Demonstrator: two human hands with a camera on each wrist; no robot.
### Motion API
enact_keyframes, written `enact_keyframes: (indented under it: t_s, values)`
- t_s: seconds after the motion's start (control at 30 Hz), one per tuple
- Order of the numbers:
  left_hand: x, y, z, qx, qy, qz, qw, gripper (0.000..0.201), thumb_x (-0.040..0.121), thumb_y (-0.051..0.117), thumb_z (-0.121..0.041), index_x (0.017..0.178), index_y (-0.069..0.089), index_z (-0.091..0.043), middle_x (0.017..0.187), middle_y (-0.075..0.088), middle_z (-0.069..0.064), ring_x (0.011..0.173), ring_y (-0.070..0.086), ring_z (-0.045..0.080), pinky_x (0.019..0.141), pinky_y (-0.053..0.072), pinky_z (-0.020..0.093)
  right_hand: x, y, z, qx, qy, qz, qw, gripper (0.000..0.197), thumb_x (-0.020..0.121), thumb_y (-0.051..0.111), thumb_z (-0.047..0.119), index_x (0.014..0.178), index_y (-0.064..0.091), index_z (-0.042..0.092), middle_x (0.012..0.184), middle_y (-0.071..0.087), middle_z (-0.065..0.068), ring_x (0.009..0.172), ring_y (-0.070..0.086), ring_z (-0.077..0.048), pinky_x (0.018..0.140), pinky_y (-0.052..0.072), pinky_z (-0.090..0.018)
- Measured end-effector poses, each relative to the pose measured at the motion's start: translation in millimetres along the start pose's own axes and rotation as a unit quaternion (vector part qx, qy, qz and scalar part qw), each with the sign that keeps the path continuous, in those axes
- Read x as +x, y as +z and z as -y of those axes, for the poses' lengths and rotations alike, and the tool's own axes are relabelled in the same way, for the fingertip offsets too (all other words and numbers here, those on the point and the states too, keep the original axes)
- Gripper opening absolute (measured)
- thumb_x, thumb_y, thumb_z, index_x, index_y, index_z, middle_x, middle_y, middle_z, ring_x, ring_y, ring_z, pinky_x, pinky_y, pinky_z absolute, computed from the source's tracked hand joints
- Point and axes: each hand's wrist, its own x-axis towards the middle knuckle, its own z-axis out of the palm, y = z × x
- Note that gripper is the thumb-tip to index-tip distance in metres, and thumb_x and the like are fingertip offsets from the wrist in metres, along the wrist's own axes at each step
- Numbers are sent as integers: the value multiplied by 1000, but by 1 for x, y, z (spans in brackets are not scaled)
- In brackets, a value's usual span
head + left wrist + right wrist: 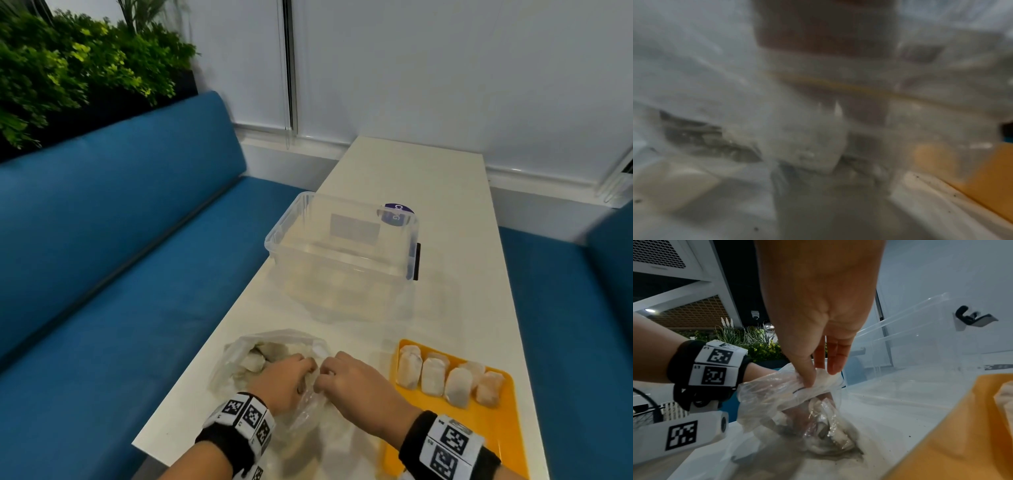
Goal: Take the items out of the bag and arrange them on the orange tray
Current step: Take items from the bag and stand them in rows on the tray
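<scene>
A clear plastic bag [230, 371] lies near the table's front edge with several pale wrapped packets [255, 361] inside. My right hand [322, 373] pinches the bag's rim [824, 378] between thumb and fingers. My left hand [306, 371] is pushed into the bag's mouth with its fingers curled downward. Plastic covers that hand in the right wrist view, so what its fingers hold is hidden. The left wrist view is blurred and shows a pale packet [813, 146] through the film. To the right lies the orange tray [479, 421], with several pale packets [431, 375] in a row at its far end.
An empty clear storage bin [342, 246] with a black latch stands on the white table [411, 164] just beyond the bag. Blue sofa seats [137, 240] run along both sides of the table. The tray's near half is bare.
</scene>
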Motion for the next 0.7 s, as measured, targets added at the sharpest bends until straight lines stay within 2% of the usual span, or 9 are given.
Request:
enact_keyframes:
  t_s: [0.1, 0.2, 0.27, 0.3, 0.37, 0.43, 0.53, 0.63, 0.7]
  values:
    - [-1, -1, 0, -74, -40, -44, 996, 25, 86, 56, -20, 110, 59, -18, 94, 55, -8, 82, 55, 11, 71, 40, 17, 0, -2, -2, 44, 22, 3, 999, 17, 81, 62, 7, 94, 66, 17, 89, 63, -4, 80, 58, -24, 58, 47, -32]
    - [-6, -5, 2, -176, -68, -71, 979, 14, 83, 60, -17, 97, 62, -20, 76, 57, -9, 65, 53, 4, 56, 41, 10, 2, -6, -1, 45, 27, 5, 999, 21, 88, 53, 4, 102, 65, 14, 98, 61, -9, 89, 56, -29, 64, 46, -36]
    - [-10, -10, 2, -230, -92, -68, 966, 13, 83, 60, -14, 95, 61, -19, 78, 58, -6, 67, 57, 7, 50, 46, 13, 2, -8, 0, 53, 32, 13, 998, 24, 91, 48, 4, 107, 63, 12, 103, 59, -10, 95, 53, -30, 68, 45, -37]
    - [-11, -12, 3, -251, -102, -69, 960, 12, 81, 61, -14, 93, 61, -18, 81, 60, -4, 71, 59, 11, 50, 50, 18, 2, -9, 1, 57, 34, 17, 998, 25, 92, 46, 4, 109, 62, 12, 106, 58, -10, 97, 52, -30, 70, 45, -38]
    - [-13, -16, 6, -253, -104, -87, 958, 11, 79, 62, -15, 89, 63, -17, 84, 63, -2, 77, 60, 14, 59, 54, 23, 2, -11, 2, 65, 41, 24, 997, 26, 93, 45, 4, 112, 61, 11, 109, 57, -11, 100, 50, -31, 73, 44, -39]
    - [-19, -21, 8, -233, -92, -110, 962, 10, 79, 63, -16, 88, 63, -21, 85, 65, -5, 79, 59, 9, 66, 48, 14, 2, -13, 2, 75, 47, 24, 996, 27, 93, 44, 4, 114, 60, 11, 111, 57, -12, 102, 49, -31, 75, 44, -40]
    - [-29, -30, 13, -243, -87, -134, 957, 13, 79, 66, -18, 86, 62, -28, 83, 66, -10, 76, 59, 0, 62, 43, 8, 2, -16, 0, 83, 53, 39, 994, 30, 94, 40, 5, 117, 59, 11, 116, 55, -11, 106, 47, -31, 82, 44, -41]
    - [-39, -41, 19, -241, -101, -155, 953, 12, 79, 66, -21, 89, 63, -28, 86, 67, -8, 79, 60, 1, 64, 43, 10, 1, -17, -2, 95, 51, 58, 992, 34, 91, 40, 7, 119, 58, 14, 121, 55, -7, 108, 46, -28, 88, 41, -39]
    - [-46, -49, 21, -244, -104, -167, 950, 10, 79, 66, -20, 86, 64, -27, 83, 68, -7, 75, 60, 3, 63, 43, 13, -1, -19, -2, 123, 55, 52, 990, 34, 90, 44, 16, 122, 55, 19, 123, 54, -4, 111, 45, -25, 92, 39, -35]
